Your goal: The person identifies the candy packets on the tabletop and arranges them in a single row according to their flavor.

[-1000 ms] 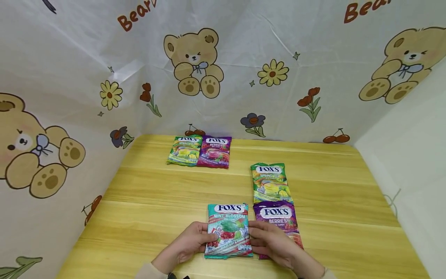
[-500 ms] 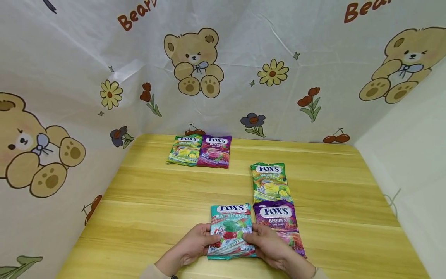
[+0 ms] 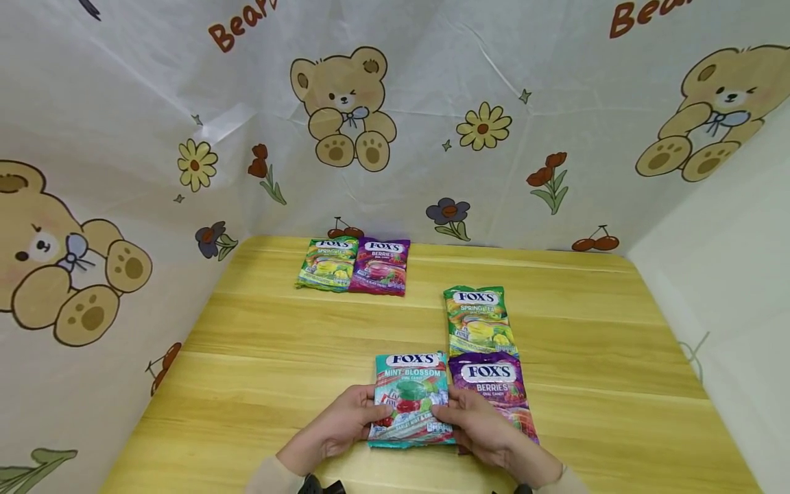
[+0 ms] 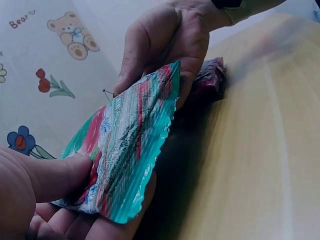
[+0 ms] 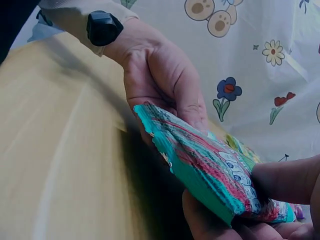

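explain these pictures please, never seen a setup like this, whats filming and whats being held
No machine here: a person works bare-handed. The wide picture comes from a camera worn on the head; the two close-ups from one on each wrist. The left hand and right hand hold a teal Mint Blossom candy bag between them. On the wooden table, a green Spring Tea bag and purple Berries bag lie at the back; nearer, to the right, lie another green bag and another purple bag.
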`<act>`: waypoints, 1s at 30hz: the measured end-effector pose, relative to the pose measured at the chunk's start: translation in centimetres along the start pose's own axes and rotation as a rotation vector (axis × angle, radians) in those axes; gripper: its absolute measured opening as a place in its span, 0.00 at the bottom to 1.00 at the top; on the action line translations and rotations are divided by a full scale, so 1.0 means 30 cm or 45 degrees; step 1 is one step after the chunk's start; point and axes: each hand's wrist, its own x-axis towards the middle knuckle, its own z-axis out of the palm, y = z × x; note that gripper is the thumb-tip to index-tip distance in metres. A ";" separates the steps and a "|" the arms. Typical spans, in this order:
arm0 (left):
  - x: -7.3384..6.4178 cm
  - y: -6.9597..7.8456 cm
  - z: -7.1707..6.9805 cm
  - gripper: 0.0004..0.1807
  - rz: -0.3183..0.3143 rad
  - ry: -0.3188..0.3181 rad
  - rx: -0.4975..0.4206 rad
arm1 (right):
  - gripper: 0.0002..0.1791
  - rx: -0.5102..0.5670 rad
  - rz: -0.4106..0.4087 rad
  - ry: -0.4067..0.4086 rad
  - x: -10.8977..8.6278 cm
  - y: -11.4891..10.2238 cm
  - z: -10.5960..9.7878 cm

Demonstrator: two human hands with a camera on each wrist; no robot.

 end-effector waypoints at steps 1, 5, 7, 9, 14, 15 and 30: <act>0.005 0.007 -0.001 0.21 0.000 -0.001 0.008 | 0.37 -0.002 0.001 -0.004 0.002 -0.006 -0.004; 0.037 0.030 -0.014 0.21 0.000 -0.018 0.024 | 0.37 -0.037 -0.004 0.004 0.018 -0.030 -0.021; 0.057 0.041 -0.024 0.21 -0.008 -0.038 0.018 | 0.37 -0.056 -0.016 0.013 0.031 -0.042 -0.032; 0.075 0.053 -0.035 0.22 -0.016 -0.054 0.011 | 0.36 -0.079 -0.023 0.021 0.045 -0.056 -0.042; 0.113 0.094 -0.056 0.23 -0.020 -0.068 0.026 | 0.35 -0.148 -0.036 0.020 0.076 -0.097 -0.069; 0.122 0.104 -0.058 0.23 -0.019 -0.068 0.031 | 0.35 -0.163 -0.040 0.023 0.080 -0.106 -0.074; 0.273 0.291 -0.075 0.22 -0.034 -0.042 0.053 | 0.35 -0.237 -0.110 0.035 0.168 -0.244 -0.191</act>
